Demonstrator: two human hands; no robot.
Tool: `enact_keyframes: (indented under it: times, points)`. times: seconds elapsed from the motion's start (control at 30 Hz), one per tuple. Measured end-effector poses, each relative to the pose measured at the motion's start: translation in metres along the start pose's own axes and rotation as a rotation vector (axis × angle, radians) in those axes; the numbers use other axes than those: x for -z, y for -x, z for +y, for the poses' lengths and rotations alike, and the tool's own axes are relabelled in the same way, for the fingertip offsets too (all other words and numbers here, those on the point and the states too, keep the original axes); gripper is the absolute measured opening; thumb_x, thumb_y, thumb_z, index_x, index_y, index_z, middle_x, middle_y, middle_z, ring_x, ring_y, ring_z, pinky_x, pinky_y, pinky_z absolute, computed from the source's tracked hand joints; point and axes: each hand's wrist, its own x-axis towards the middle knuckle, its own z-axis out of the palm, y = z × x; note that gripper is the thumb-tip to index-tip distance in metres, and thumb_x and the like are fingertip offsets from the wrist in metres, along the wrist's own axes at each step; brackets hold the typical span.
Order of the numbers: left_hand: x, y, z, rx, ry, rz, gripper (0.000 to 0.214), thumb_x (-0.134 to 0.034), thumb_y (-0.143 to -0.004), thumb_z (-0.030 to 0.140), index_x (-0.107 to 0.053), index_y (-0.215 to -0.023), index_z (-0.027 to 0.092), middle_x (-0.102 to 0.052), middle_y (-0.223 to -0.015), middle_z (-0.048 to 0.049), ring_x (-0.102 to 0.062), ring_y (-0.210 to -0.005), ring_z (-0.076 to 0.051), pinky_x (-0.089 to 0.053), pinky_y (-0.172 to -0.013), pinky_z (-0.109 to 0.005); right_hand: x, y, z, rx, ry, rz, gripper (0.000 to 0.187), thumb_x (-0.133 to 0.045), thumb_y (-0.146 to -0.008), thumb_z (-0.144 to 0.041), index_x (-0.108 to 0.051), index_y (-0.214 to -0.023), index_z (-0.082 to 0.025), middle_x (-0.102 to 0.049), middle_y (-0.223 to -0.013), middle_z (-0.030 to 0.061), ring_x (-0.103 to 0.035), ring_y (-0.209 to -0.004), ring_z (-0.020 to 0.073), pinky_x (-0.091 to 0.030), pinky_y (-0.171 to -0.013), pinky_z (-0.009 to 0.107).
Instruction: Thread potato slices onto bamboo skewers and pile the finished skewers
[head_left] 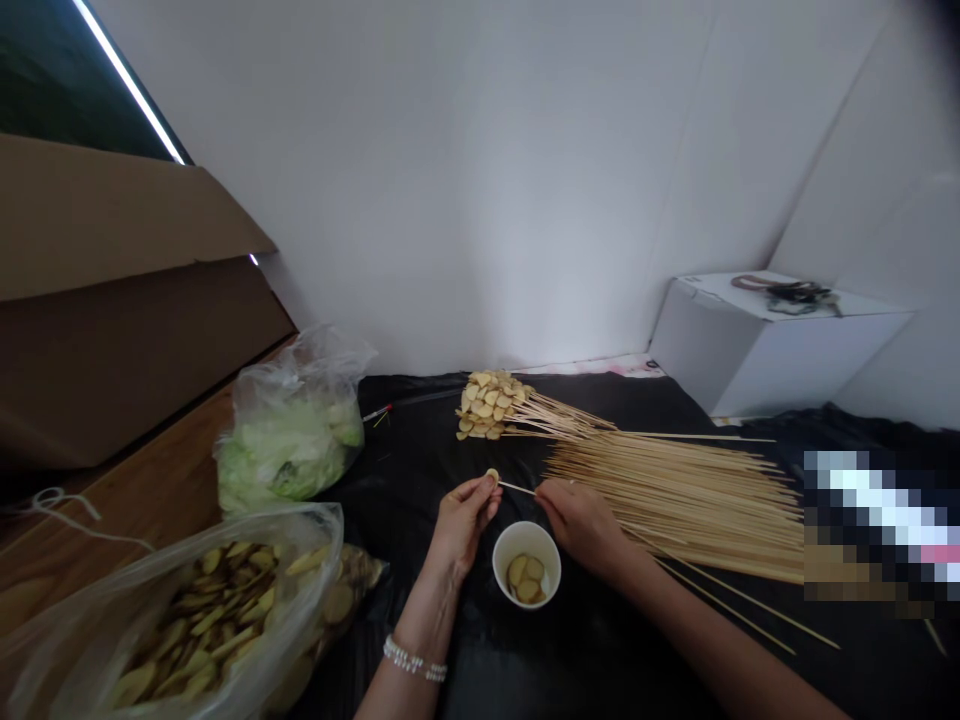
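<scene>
In the head view, my left hand (463, 520) pinches a round, pale potato slice (492, 476) between thumb and fingers. My right hand (583, 520) grips a thin wooden skewer (517, 487), whose tip meets the slice; how far it goes through I cannot tell. Just below the hands stands a white cup (501, 578) with a few potato slices (526, 577) at its bottom. Beyond the hands lies a cluster of skewered slices (491, 405), sticks toward the right. A wide pile of bare skewers (705, 500) spreads beside and behind my right hand.
An open plastic bag (330, 540) of sliced potatoes sits at lower left, with a tied bag of leafy greens (289, 445) behind. A cardboard box (112, 360) stands left, a white box (739, 350) right. Black sheeting (420, 420) covers the work surface before a white wall.
</scene>
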Motion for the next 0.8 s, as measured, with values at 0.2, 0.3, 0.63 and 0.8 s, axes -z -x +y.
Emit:
enact_keyframes:
  times: [0.2,0.3,0.63,0.8]
  points:
    - [0.0026,-0.0025,-0.0032,-0.018,-0.022,-0.007,0.021,-0.082,-0.059,0.019,-0.073,-0.075,0.009,-0.068,-0.068,-0.0061,-0.061,-0.059,-0.007,-0.049,-0.054,-0.012,-0.0003,0.0008,-0.0010,0.001,0.056,-0.050,0.024,-0.037,-0.095,-0.021,-0.059,-0.084,-0.018,-0.063,-0.075,0.0019,-0.056,-0.068,0.0133,-0.031,-0.060,0.025]
    - [0.0032,-0.0024,-0.0042,-0.020,-0.021,-0.007,0.025,-0.083,-0.056,0.022,-0.073,-0.075,0.009,-0.068,-0.067,-0.0057,-0.061,-0.059,-0.007,-0.049,-0.054,-0.012,-0.0003,0.0008,-0.0026,0.000,0.084,-0.067,0.024,-0.037,-0.095,-0.022,-0.058,-0.082,-0.019,-0.063,-0.072,0.0012,-0.056,-0.065,0.0135,-0.028,-0.058,0.026]
    - [0.0021,-0.0020,-0.0076,0.000,-0.023,-0.037,0.032,-0.086,-0.050,0.026,-0.073,-0.073,0.009,-0.068,-0.066,-0.0055,-0.060,-0.056,-0.006,-0.049,-0.053,-0.012,0.0014,-0.0009,-0.0015,-0.029,0.051,-0.074,0.023,-0.037,-0.094,-0.021,-0.057,-0.082,-0.018,-0.063,-0.074,0.0026,-0.057,-0.068,0.0143,-0.028,-0.060,0.026]
    - [0.0023,-0.0014,-0.0063,0.005,-0.027,-0.052,0.033,-0.086,-0.049,0.027,-0.073,-0.073,0.009,-0.068,-0.065,-0.0053,-0.059,-0.055,-0.006,-0.048,-0.053,-0.012,0.0025,-0.0019,-0.0029,-0.032,0.040,-0.114,0.023,-0.037,-0.095,-0.021,-0.056,-0.082,-0.019,-0.063,-0.072,0.0016,-0.056,-0.065,0.0135,-0.027,-0.058,0.027]
